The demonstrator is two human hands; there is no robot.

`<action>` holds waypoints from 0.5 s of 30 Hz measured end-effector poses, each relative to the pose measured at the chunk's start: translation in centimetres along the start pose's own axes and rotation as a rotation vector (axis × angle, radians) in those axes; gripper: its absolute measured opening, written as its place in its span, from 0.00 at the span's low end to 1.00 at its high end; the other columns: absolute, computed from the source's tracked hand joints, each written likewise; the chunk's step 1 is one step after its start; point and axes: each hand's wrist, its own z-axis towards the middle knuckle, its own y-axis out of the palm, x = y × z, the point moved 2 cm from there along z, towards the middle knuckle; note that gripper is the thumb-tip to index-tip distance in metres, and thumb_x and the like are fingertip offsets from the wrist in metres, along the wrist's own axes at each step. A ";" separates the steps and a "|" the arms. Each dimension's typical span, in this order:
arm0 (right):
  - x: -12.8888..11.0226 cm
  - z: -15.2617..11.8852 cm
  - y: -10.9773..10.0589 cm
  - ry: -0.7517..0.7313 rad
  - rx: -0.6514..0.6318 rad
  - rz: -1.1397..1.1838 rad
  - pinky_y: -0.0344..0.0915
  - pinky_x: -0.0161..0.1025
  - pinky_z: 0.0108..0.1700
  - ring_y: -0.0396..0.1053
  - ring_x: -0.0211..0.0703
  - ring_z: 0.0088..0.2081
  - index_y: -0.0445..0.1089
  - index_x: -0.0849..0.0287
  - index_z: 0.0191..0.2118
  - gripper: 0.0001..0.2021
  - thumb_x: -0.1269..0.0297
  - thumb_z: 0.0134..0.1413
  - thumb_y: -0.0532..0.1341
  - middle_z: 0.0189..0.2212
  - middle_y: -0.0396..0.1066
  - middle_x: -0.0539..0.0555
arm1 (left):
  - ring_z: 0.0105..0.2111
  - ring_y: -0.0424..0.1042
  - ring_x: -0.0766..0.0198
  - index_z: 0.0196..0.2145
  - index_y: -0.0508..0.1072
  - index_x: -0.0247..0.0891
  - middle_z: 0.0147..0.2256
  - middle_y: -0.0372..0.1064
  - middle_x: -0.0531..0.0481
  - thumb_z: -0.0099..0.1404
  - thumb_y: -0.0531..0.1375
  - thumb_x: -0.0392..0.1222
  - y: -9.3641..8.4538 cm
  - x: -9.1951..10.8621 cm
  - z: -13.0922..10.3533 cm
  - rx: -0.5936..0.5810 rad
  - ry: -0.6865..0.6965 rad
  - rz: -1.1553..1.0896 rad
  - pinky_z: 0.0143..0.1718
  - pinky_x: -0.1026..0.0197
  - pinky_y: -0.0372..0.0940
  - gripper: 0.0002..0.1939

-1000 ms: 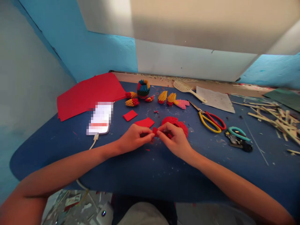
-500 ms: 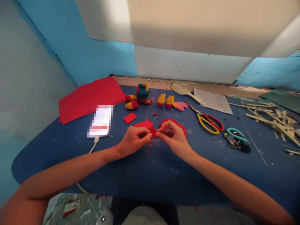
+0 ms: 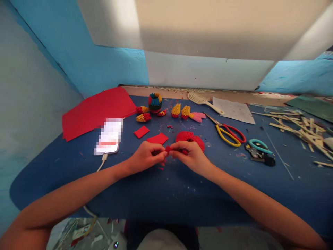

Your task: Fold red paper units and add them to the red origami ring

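A small red piece of paper (image 3: 168,149) is pinched between both my hands above the blue table. My left hand (image 3: 148,156) grips its left side with thumb and fingers, and my right hand (image 3: 191,156) pinches the right side. Fingertips cover most of the paper, so its folds are hard to make out. Just behind my right hand lies a red piece built of folded paper units (image 3: 191,137). Behind my left hand are a stack of red paper slips (image 3: 158,139) and a smaller red stack (image 3: 142,132).
Folded-paper pieces in yellow and red (image 3: 176,110) stand near a multicoloured paper pot (image 3: 155,103). Scissors (image 3: 229,133), teal-handled pliers (image 3: 260,146) and wooden sticks (image 3: 304,128) lie to the right. Red sheets (image 3: 97,111) and a plugged-in phone (image 3: 109,137) lie left; a hairbrush (image 3: 201,99) is behind.
The red paper between my fingertips now shows less of its surface, looking smaller and more folded. My right hand's fingers have lowered and closed in. The whole view has shifted slightly.
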 end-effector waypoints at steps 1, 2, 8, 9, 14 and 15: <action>-0.2 0.0 -0.3 -0.089 0.016 -0.082 0.66 0.34 0.33 0.71 0.36 0.30 0.72 0.59 0.33 0.04 0.69 0.53 0.59 0.28 0.74 0.51 | 0.22 0.72 0.69 0.27 0.70 0.31 0.23 0.71 0.50 0.61 0.54 0.42 -0.1 0.0 0.1 -0.033 0.009 -0.061 0.21 0.72 0.63 0.12; -0.5 -0.1 -0.5 -0.193 0.032 -0.153 0.66 0.34 0.34 0.70 0.36 0.31 0.72 0.58 0.34 0.05 0.70 0.54 0.58 0.28 0.74 0.51 | 0.22 0.72 0.68 0.28 0.70 0.31 0.24 0.71 0.49 0.62 0.54 0.43 -0.1 0.0 0.1 -0.061 0.016 -0.126 0.20 0.72 0.62 0.13; -1.0 -0.5 -1.1 -0.598 0.148 -0.440 0.64 0.43 0.44 0.68 0.42 0.43 0.73 0.51 0.35 0.07 0.70 0.52 0.61 0.40 0.72 0.52 | 0.21 0.70 0.71 0.30 0.69 0.31 0.23 0.70 0.52 0.56 0.61 0.42 -0.1 0.0 0.0 -0.139 -0.101 -0.360 0.18 0.73 0.61 0.09; -0.9 -0.4 -1.0 -0.547 0.152 -0.433 0.64 0.43 0.45 0.68 0.42 0.43 0.72 0.52 0.37 0.08 0.71 0.52 0.60 0.41 0.71 0.53 | 0.20 0.69 0.72 0.29 0.68 0.31 0.23 0.69 0.53 0.55 0.62 0.41 -0.1 0.0 0.1 -0.107 -0.121 -0.358 0.18 0.73 0.60 0.09; -0.3 -0.1 -0.8 -0.215 0.089 -0.158 0.69 0.35 0.39 0.73 0.37 0.36 0.64 0.56 0.47 0.15 0.75 0.53 0.56 0.34 0.74 0.52 | 0.18 0.66 0.75 0.27 0.67 0.32 0.21 0.67 0.56 0.55 0.60 0.40 -0.4 -0.2 0.3 0.105 -0.150 -0.295 0.19 0.73 0.59 0.08; -0.3 -0.1 -0.7 -0.229 0.068 -0.156 0.69 0.35 0.38 0.73 0.36 0.35 0.65 0.56 0.46 0.14 0.75 0.53 0.56 0.34 0.74 0.51 | 0.18 0.65 0.75 0.27 0.66 0.33 0.21 0.66 0.56 0.56 0.60 0.40 -0.4 -0.3 0.3 0.118 -0.148 -0.294 0.19 0.73 0.59 0.07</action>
